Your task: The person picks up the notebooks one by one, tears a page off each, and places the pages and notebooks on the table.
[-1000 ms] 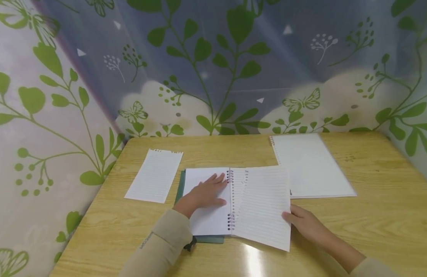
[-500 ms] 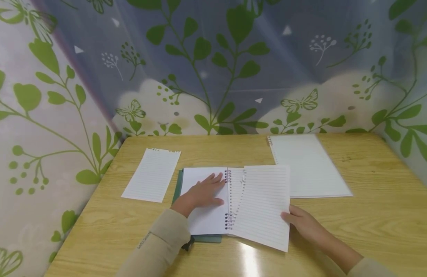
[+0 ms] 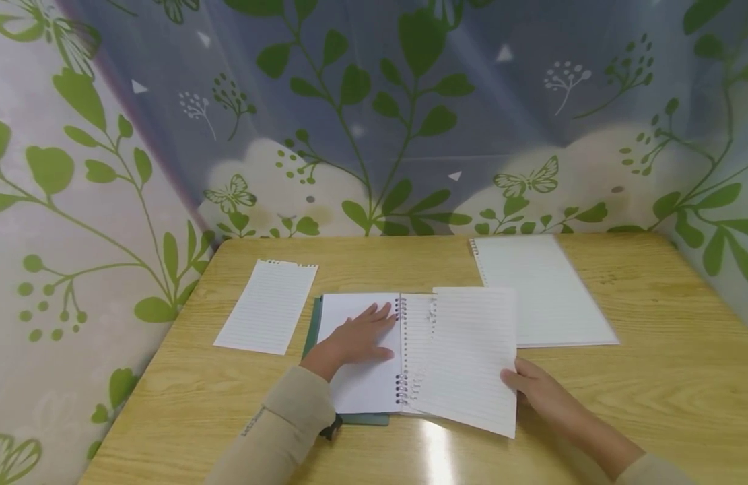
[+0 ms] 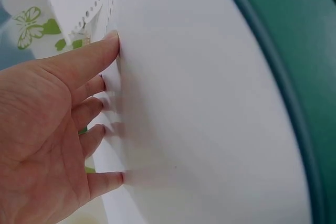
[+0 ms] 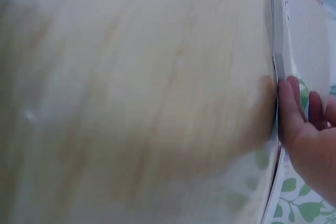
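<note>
A spiral notebook (image 3: 374, 396) lies spread on the table with a green cover (image 3: 313, 330) showing at its left edge. My left hand (image 3: 357, 335) rests on the blank left page, fingers spread toward the coil. In the left wrist view, that hand (image 4: 47, 129) touches the page with its fingertips. My right hand (image 3: 540, 387) pinches the right edge of a lined sheet (image 3: 473, 357), thumb on top. The sheet sits tilted over the right-hand pages, its ragged punched edge apart from the coil (image 3: 400, 387) at the top; the lower corner is close to it.
A torn lined sheet (image 3: 267, 306) lies at the left of the wooden table (image 3: 664, 377). At the back right is a larger pad with a clear cover (image 3: 543, 293), partly under the held sheet's corner. A patterned curtain (image 3: 374, 135) hangs behind the table.
The lined sheet has shifted right with my right hand, and its punched edge has come further away from the coil. My left hand has stayed on the left page.
</note>
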The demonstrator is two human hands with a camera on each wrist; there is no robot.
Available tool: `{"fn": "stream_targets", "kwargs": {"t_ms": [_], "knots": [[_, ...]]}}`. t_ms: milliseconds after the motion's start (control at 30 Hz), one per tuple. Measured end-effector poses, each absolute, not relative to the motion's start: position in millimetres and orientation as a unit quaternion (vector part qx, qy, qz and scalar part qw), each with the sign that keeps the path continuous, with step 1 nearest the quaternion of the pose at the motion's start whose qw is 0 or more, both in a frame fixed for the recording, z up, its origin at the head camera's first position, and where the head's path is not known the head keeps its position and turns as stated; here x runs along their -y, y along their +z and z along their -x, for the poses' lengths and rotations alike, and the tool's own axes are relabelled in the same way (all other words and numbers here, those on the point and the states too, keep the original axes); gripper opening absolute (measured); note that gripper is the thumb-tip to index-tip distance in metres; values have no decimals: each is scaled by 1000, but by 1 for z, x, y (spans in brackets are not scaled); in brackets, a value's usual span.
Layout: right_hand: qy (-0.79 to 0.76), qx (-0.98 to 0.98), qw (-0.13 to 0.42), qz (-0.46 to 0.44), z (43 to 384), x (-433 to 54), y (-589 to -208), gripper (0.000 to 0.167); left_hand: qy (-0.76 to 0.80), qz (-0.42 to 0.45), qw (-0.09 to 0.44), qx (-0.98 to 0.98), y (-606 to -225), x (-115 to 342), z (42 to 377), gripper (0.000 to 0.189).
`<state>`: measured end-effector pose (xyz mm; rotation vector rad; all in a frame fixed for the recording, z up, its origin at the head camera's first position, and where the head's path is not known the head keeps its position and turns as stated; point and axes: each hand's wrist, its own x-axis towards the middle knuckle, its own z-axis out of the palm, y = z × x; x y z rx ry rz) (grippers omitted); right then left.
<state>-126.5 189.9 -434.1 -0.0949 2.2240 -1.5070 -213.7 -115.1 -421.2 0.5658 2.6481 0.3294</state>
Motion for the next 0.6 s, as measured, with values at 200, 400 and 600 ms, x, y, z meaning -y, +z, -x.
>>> {"fn": "stream_targets", "kwargs": {"t_ms": [200, 400, 600], "knots": [[-467, -866, 173, 48, 130, -195, -427, 47, 120, -203, 202, -951, -419, 116, 212, 68], [-332, -939, 61, 67, 136, -203, -412, 30, 128, -204, 199, -950, -419, 117, 211, 68], [-323, -944, -10, 72, 140, -222, -399, 33, 126, -199, 197, -952, -417, 118, 210, 68]]}}
